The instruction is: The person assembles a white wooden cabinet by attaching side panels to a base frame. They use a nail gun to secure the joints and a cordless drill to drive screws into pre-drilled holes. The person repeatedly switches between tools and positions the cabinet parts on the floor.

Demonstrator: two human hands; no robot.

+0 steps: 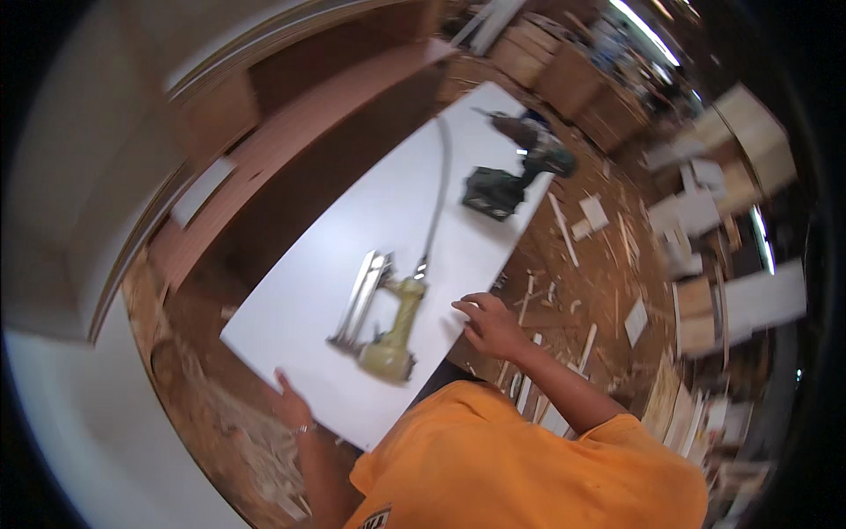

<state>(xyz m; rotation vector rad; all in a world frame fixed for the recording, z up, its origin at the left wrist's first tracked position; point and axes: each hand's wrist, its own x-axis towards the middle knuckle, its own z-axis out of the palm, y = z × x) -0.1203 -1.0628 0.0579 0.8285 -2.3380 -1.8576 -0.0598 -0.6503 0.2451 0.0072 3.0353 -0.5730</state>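
A long white board [308, 304] lies in front of me at a slant. My left hand [293, 407] is at its near left edge, with one finger stretched out; the other fingers are hard to make out. At the right edge, my right hand [490, 326] has its fingers apart, their tips over the board, holding nothing. Between the hands an olive-green nail gun [398, 331] lies on its side, its silver magazine toward the left. A grey air hose [443, 176] runs from it to the far end. Farther off, a dark green cordless drill [520, 167] lies near the right edge.
A brown wooden cabinet carcass [291, 132] stands along the left, beside a pale panel frame [115, 176]. Offcuts and wood scraps [595, 213] litter the floor on the right. Stacked boards [749, 304] and brown boxes [573, 79] stand beyond.
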